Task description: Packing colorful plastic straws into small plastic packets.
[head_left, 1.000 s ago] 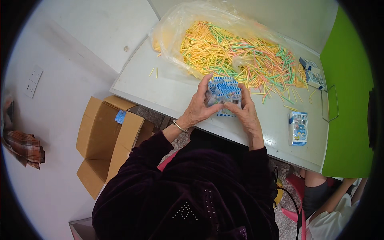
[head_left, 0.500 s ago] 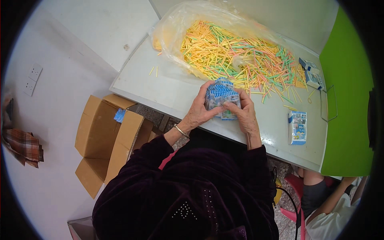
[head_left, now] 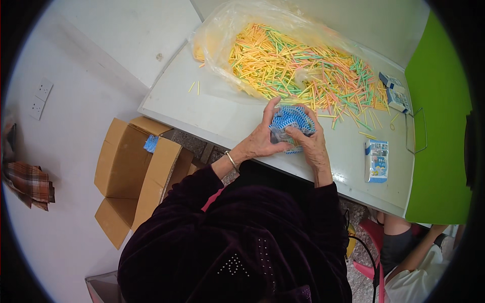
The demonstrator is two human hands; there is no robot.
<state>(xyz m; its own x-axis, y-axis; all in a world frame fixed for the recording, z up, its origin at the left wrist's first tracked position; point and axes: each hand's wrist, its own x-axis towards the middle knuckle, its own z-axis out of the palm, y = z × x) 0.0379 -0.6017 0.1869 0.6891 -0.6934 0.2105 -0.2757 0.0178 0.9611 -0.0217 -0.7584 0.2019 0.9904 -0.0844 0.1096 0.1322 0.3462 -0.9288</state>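
Above the table's near edge, my two hands hold a bunch of blue-and-white striped plastic packets [head_left: 292,121], partly see-through. My left hand [head_left: 259,139] cups its left side, forefinger stretched up along it and thumb low at the front edge. My right hand [head_left: 314,145] grips the right side, its thumb pressed over the front and its fingers curled behind. Just beyond the packets lies a heap of thin yellow, orange, pink and green sticks [head_left: 298,63] in a large clear plastic bag [head_left: 214,43]. What fills the packets is hard to make out.
A filled packet [head_left: 377,161] lies on the white table [head_left: 222,113] at right; more packets [head_left: 397,98] lie near the green panel [head_left: 439,126], beside a wire loop [head_left: 417,131]. An open cardboard box [head_left: 124,171] stands at left. Another person's arm [head_left: 417,255] shows at lower right.
The packets have shifted slightly right and toward me, their striped ends now bunched together and fanned. My left forefinger has straightened and lifted away from the packets' top.
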